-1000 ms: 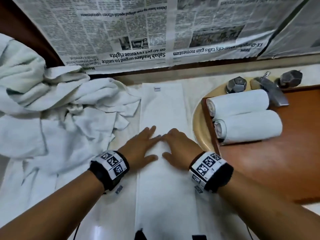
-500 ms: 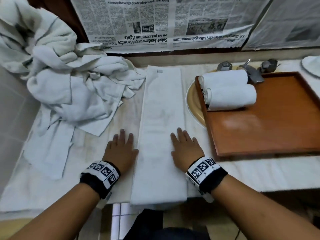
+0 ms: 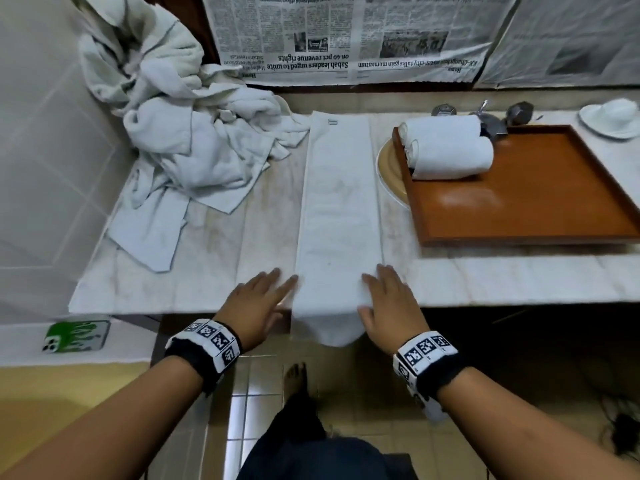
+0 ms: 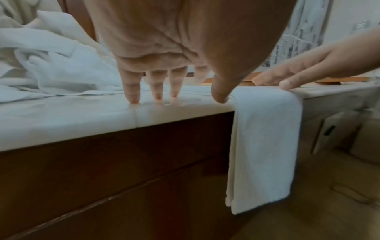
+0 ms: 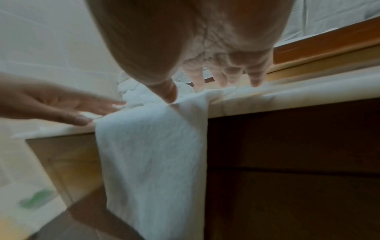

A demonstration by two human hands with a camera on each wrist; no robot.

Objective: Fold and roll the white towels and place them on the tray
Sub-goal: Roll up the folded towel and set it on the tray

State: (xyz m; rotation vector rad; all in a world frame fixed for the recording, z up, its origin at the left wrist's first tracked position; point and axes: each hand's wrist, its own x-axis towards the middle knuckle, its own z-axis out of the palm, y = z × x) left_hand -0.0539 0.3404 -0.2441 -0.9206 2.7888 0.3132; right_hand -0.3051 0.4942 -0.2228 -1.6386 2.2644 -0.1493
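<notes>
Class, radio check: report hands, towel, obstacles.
Left hand and right hand open, flanking folded towel. Its near end hangs off the counter edge. Two rolled towels on tray. Nothing blocking.

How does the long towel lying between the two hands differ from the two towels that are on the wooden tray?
The folded towel lies flat as a long strip on the counter; the two rolled towels are tight cylinders.

The strip runs away from the person, with its near end hanging over the counter edge; the rolls lie crosswise, wholly on the tray.

The left hand and right hand flank the strip; nothing touches the rolls.

All are white.
</notes>
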